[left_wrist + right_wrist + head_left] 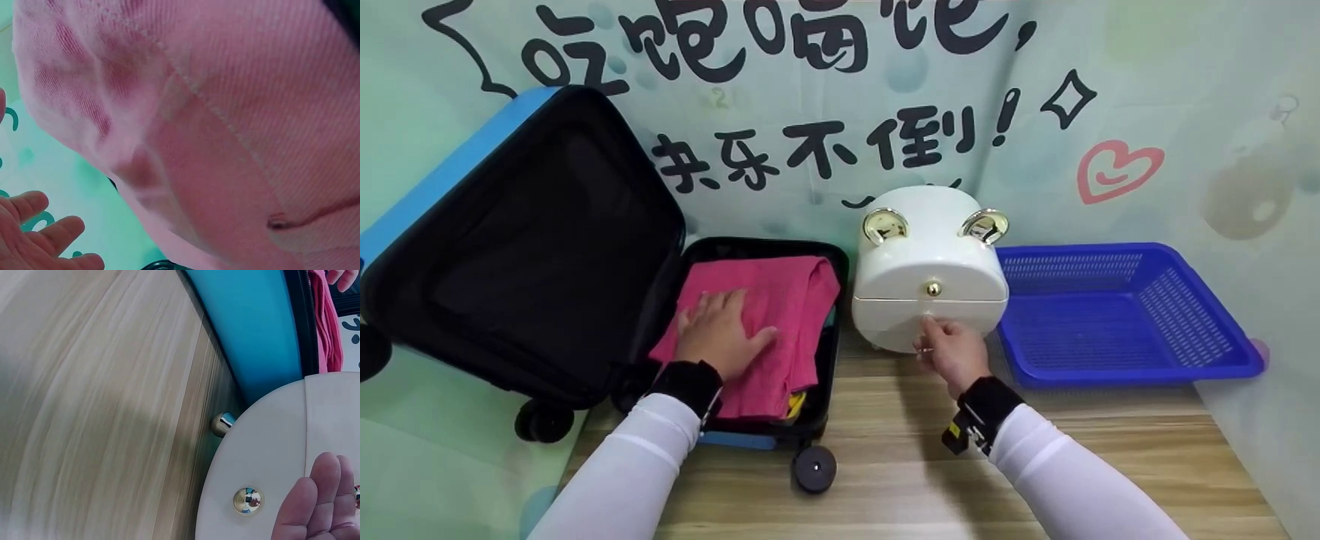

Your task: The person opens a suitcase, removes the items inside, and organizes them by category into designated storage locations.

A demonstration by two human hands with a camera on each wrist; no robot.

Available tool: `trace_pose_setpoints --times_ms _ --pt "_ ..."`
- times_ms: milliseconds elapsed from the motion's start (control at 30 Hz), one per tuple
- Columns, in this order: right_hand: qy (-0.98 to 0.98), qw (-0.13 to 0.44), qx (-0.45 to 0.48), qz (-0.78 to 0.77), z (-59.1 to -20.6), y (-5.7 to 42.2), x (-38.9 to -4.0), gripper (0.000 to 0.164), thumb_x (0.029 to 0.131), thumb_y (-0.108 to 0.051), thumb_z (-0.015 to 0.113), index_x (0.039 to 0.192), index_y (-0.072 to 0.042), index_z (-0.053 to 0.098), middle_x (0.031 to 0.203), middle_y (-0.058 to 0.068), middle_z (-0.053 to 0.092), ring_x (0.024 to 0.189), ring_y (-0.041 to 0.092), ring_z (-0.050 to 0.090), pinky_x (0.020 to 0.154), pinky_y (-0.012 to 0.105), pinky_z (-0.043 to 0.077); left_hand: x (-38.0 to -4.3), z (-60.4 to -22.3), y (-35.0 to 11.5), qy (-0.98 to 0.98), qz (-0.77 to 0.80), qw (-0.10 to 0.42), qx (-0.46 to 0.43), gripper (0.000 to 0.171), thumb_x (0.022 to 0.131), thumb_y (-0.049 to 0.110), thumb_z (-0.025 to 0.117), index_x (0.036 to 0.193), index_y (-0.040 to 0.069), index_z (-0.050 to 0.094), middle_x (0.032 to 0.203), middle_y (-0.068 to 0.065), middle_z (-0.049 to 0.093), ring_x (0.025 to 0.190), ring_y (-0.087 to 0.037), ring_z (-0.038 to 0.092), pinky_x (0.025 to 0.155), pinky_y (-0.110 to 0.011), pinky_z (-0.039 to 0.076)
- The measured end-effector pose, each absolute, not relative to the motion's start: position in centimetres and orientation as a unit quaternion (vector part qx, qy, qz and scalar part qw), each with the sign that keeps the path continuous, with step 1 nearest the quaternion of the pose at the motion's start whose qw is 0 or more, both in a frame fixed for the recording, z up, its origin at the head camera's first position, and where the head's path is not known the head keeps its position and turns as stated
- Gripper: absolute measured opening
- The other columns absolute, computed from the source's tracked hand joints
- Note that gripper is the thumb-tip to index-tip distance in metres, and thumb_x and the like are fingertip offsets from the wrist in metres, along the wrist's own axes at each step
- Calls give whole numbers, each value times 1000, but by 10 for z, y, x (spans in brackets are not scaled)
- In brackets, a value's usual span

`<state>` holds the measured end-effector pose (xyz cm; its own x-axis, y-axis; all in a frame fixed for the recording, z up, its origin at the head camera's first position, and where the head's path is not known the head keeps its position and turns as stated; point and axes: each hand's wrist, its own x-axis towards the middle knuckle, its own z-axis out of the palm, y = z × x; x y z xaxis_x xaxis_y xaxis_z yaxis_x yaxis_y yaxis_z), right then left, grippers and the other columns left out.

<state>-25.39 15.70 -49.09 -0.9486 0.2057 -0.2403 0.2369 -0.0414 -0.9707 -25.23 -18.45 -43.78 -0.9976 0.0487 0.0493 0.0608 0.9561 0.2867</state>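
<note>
A folded pink cloth [769, 315] lies in the base of an open blue suitcase [750, 439] with black lining. My left hand [718, 334] rests flat on the cloth, fingers straight. The left wrist view is filled by the pink cloth [225, 129], with my fingers [39, 236] at its lower left. A white rounded drawer box [930, 262] with gold knobs stands right of the suitcase. My right hand [951, 349] is at the box's lower drawer front. In the right wrist view the lower gold knob [248, 500] shows uncovered beside my fingers [315, 500].
The suitcase lid [525, 240] leans open at the left. A blue plastic basket [1125, 371] sits right of the box against the wall. Everything stands on a wooden table [900, 480] with a printed backdrop behind it. A suitcase wheel [814, 469] pokes toward me.
</note>
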Motion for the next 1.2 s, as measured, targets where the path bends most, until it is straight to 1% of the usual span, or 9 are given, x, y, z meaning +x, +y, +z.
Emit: trace_pose_setpoints --times_ms 167,400,633,700,800,900,1000,1100,1200 --pt "700 5 161 -696 -493 155 -255 36 108 -27 60 119 6 69 77 4 69 61 14 66 59 24 58 -251 -439 -188 -989 -146 19 -19 89 98 62 62 164 9 34 167 -24 37 159 -51 19 124 -75 9" --pt "713 -14 161 -682 -494 152 -256 34 107 -26 61 112 6 71 76 4 69 61 16 67 57 24 57 -250 -440 -192 -988 -155 11 -11 89 99 61 62 165 10 33 167 -24 36 159 -52 19 124 -76 6" --pt "712 -24 156 -684 -497 151 -258 36 107 -28 61 111 6 72 77 6 70 70 21 71 62 28 60 -251 -442 -196 -987 -158 0 -3 89 99 62 60 165 10 31 168 -24 34 159 -52 19 123 -77 5" --pt "719 -23 155 -677 -498 152 -258 37 107 -30 60 112 5 73 78 6 70 70 21 72 62 28 61 -251 -442 -198 -987 -158 0 0 89 99 62 60 165 10 31 168 -24 34 159 -52 19 123 -77 6" --pt "723 -18 156 -673 -498 152 -256 38 107 -32 60 113 3 73 79 7 71 67 19 71 62 28 61 -250 -442 -199 -987 -161 3 4 89 99 61 61 165 9 32 167 -25 35 158 -52 21 122 -78 8" --pt "730 8 159 -665 -496 149 -251 38 106 -35 61 107 1 71 80 8 72 65 16 69 64 29 59 -250 -441 -202 -986 -166 -1 14 89 99 61 61 165 8 32 167 -25 35 158 -52 21 121 -79 10" --pt "750 36 147 -644 -491 141 -243 38 105 -38 62 103 0 69 85 11 76 68 14 70 66 29 58 -250 -442 -207 -984 -175 -6 28 88 100 61 60 165 7 31 166 -27 35 157 -52 22 120 -80 12" --pt "764 44 103 -635 -485 125 -236 37 105 -34 65 110 1 71 95 17 78 75 16 72 71 30 60 -251 -442 -213 -981 -184 -12 51 88 101 61 58 163 5 31 164 -30 36 155 -54 25 119 -80 19" --pt "793 36 40 -606 -477 105 -231 38 102 -34 70 119 0 72 104 16 77 86 19 72 80 33 61 -251 -443 -221 -978 -190 -29 78 90 101 61 56 163 1 28 160 -35 36 150 -57 30 116 -78 28"
